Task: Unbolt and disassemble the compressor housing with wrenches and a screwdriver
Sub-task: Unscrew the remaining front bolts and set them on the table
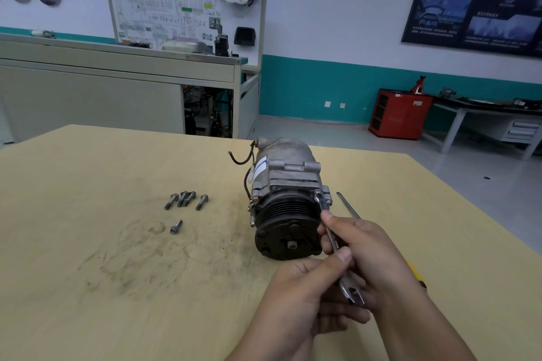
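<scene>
The right hand [378,258] pinches the wrench [335,243] shank between thumb and curled fingers, and the left hand [299,296] grips it lower down, thumb pressed on it. The wrench's far end sits on a bolt at the right flange of the compressor [281,182], which lies mid-table [88,272]. A screwdriver [347,205] lies just right of the compressor, and five loose bolts [184,199] lie well to its left.

I note: compressor [286,184] grey, pulley face [289,240] black, label [260,168] blue-white; table [88,243] pale yellow with dark smudges; cabinet [399,113] red; wall band [308,88] teal.
</scene>
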